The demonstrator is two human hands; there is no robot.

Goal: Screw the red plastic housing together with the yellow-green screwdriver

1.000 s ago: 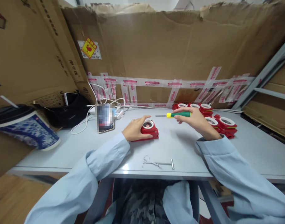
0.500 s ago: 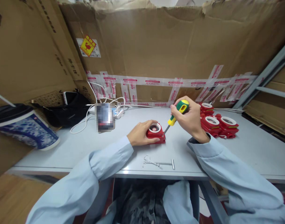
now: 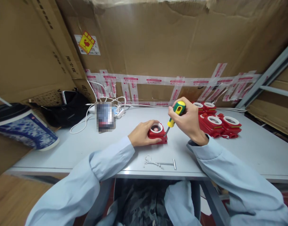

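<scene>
A red housing with a white ring around a round window rests on the table in front of me. My left hand grips it from the left, thumb along its near side and fingers behind it. In my right hand is a screwdriver with a green and yellow handle, the fingers wrapped round it. Its shaft slants down to the left, and the tip meets the right corner of the housing. Nearer the table edge lies a small metal T-shaped rod with a thin chain or wire.
Several similar red housings stand to the right, beyond my right wrist. On the left are a blurred-out device, white cables, a black bag and a large blue-and-white cup. Cardboard walls in the table's back.
My right hand and the screwdriver have shifted slightly left, and the handle stands a little more upright. The tip stays at the housing's corner. My left hand keeps its hold.
</scene>
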